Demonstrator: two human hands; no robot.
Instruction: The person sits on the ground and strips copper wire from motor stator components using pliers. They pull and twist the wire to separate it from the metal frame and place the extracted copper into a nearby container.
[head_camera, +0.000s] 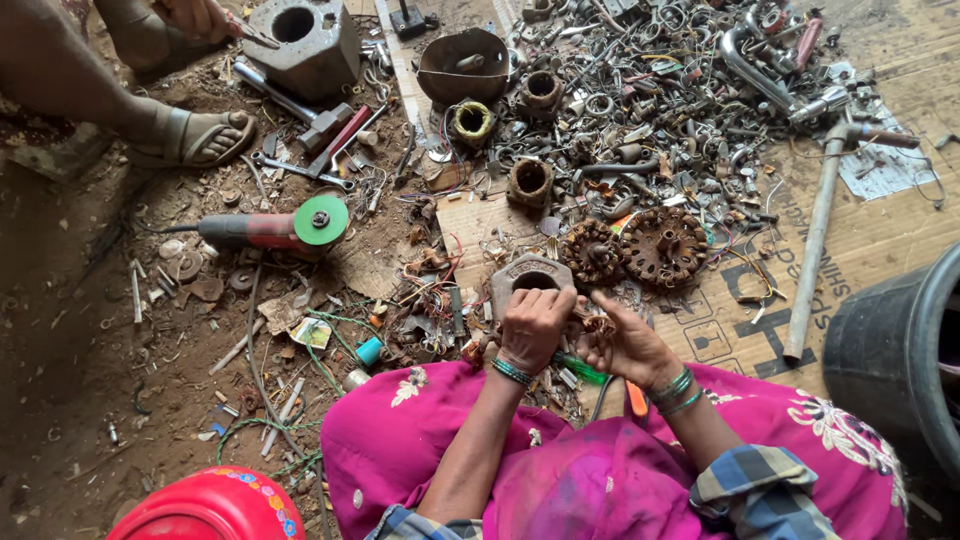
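L hand (535, 322) is closed in a fist-like grip on the near edge of a rusty grey metal motor housing (530, 275) w/ a round hole, which sits on the ground just past the knees in pink cloth. R hand (625, 342) is just right of the housing, fingers curled narrow round a small rusty part (598, 324); can't tell exactly what it is. Both wrists carry green bangles.

All places relative to the housing:
- Just behind-right: two rusty round rotor-like discs (640, 246) side by side on flattened cardboard (880, 230).
- Behind: small rusty rings/cylinders, one w/ yellowish wire winding (472, 122), and a rusty open metal shell (463, 65).
- Far behind-right: big heap of mixed scrap metal (660, 90), wires, bent chrome pipe.
- Right: long grey pipe-handled tool (815, 240) lying on the cardboard; further right a black tub (895, 350), partly cut off.
- Left: angle grinder w/ green disc (290, 228) on dirt, among washers and bits.
- Far behind-left: heavy grey metal block w/ hole (305, 40), wrenches beside it, and another person's sandalled foot (195, 135) and hand.
- Near-left: red plastic container (205, 505) at frame's edge.
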